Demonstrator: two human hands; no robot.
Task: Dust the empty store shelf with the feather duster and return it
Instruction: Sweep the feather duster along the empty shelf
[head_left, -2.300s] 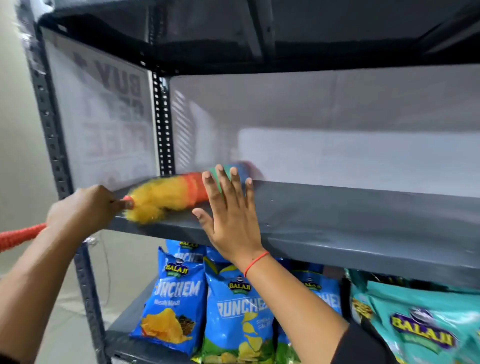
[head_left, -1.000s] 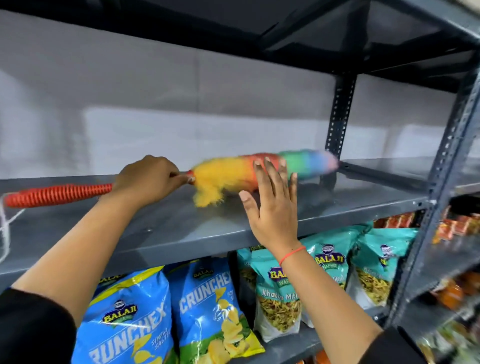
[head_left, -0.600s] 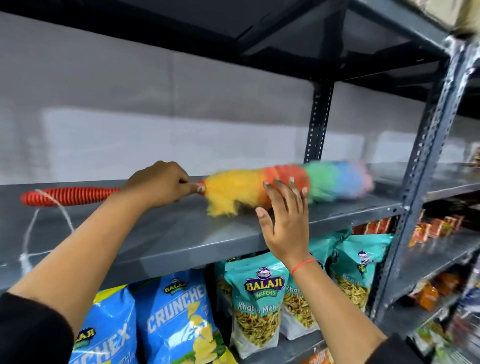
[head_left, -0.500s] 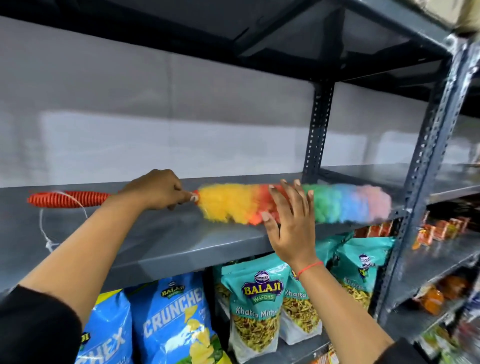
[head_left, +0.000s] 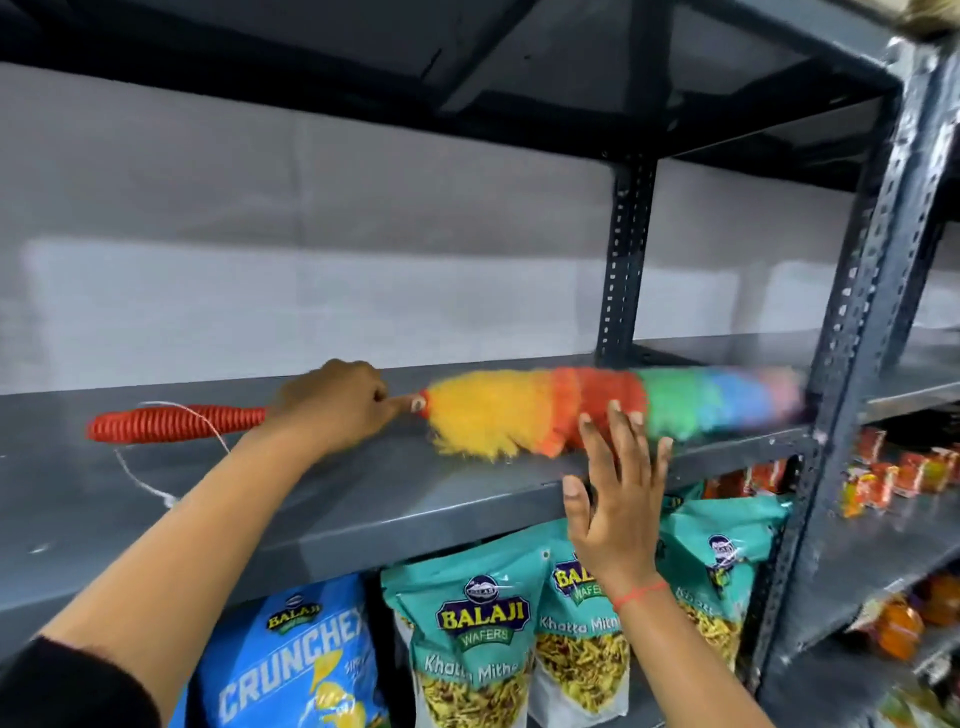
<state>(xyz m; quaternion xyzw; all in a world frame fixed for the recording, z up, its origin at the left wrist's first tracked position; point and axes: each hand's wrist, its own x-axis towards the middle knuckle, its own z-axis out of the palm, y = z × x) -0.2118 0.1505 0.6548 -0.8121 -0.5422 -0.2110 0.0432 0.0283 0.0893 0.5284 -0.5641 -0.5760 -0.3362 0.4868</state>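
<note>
Left hand (head_left: 332, 402) is closed around the red ribbed handle of the feather duster (head_left: 571, 410), index finger extended toward the head, while my right hand (head_left: 618, 493) is spread flat with fingers apart against the front edge of the grey shelf (head_left: 260, 499), holding nothing. Duster lies lengthwise along the shelf near that front lip, its rainbow head blurred and its pink tip just beside the perforated front upright (head_left: 852, 364). Bare shelf surface lies behind and to the left of it; snack bags (head_left: 467, 639) fill the tier below.
</note>
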